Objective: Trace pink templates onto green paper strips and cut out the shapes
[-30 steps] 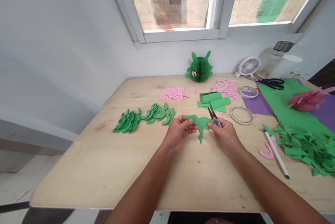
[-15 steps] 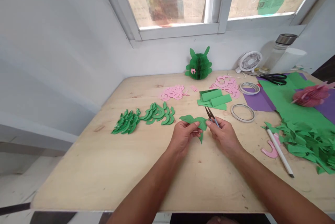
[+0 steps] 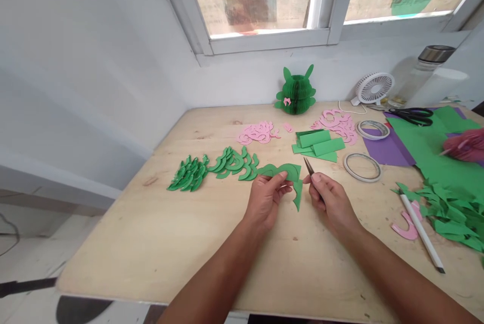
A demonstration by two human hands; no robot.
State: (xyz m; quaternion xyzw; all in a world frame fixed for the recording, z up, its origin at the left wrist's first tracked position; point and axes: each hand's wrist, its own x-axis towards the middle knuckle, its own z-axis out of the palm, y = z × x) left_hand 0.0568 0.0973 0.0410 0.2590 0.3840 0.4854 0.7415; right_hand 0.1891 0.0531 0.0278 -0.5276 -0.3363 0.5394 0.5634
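Green paper fills the left of what I can see: a glossy heap [image 3: 188,173], then a fan of curved cut-outs [image 3: 232,163], both lying on the desk [image 3: 151,243] as they were a second ago. Next comes the left hand [image 3: 264,200], its grip clamped, thumb on top, on a green piece [image 3: 290,171] held between the two hands. That piece has been turned: a straight edge and a corner now face right, and a narrow flap hangs below the fingers. Just beside it, the blades of the small scissors [image 3: 308,166] point upward, close together; half a second ago they were spread. The right hand [image 3: 333,203] has let go of the paper's edge, and its grip is wrapped around the scissors, with the handles hidden from me. I judge that this leaves the left grip alone to steady the piece and frees the blades for trimming; how much outline remains uncut, I cannot tell. Farther right, the tape ring [image 3: 362,179], the white pen [image 3: 421,231] across a pink curve [image 3: 406,229], and the loose green scraps [image 3: 449,213] look undisturbed, so I read the change as confined to the hands, piece and scissors.
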